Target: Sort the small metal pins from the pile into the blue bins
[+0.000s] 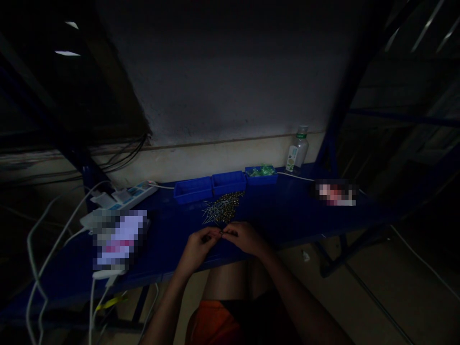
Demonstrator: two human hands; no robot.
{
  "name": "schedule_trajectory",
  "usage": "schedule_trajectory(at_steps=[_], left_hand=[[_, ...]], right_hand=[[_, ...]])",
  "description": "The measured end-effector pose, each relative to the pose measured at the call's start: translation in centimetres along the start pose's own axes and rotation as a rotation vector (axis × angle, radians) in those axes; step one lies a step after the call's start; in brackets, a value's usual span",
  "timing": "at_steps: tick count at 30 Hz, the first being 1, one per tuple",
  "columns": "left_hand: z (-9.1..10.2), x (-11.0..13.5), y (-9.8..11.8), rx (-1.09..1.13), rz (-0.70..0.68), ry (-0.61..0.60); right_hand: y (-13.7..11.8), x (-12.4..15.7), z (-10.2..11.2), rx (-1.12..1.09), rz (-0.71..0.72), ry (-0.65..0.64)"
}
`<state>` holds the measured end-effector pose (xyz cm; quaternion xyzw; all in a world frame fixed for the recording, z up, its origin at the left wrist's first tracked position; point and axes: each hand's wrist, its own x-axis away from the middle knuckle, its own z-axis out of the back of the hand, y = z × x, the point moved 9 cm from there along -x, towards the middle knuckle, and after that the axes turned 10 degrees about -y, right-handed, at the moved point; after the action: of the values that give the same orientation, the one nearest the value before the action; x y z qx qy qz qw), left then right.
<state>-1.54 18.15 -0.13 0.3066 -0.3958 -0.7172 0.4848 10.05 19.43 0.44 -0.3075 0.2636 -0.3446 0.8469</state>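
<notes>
My left hand [200, 244] and my right hand [245, 236] meet fingertip to fingertip over the front part of the blue table. Both are closed in a pinch around something tiny, too small and dark to name. Just beyond the fingers lies a loose pile: thin silvery pins [212, 212] on its left side and small brass-coloured pieces [230, 205] on its right. Behind the pile stand a blue bin [193, 196] at left and a second blue bin [229, 189] in the middle. A third blue bin [261, 181] at right holds crumpled green-tinted plastic.
A clear bottle [298, 151] stands by the wall at the back right. White power strips [138, 194] with plugs and cables occupy the table's left side, near a blurred-out item [122, 239]. Another blurred-out item [336, 192] lies at right. Blue frame posts rise on both sides.
</notes>
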Motion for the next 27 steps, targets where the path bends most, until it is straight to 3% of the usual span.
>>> schedule_trajectory(at_steps=[8,17,27], left_hand=[[0.7,0.2,0.9,0.026,-0.066,0.079],[0.3,0.1,0.4,-0.025,-0.019,0.056],[0.5,-0.1,0.0,-0.040,-0.016,0.080]], right_hand=[[0.6,-0.2,-0.3,-0.070,-0.020,-0.010],[-0.6,0.2,0.4,-0.028,0.013,0.006],[0.0,0.0,0.1,-0.039,0.005,0.016]])
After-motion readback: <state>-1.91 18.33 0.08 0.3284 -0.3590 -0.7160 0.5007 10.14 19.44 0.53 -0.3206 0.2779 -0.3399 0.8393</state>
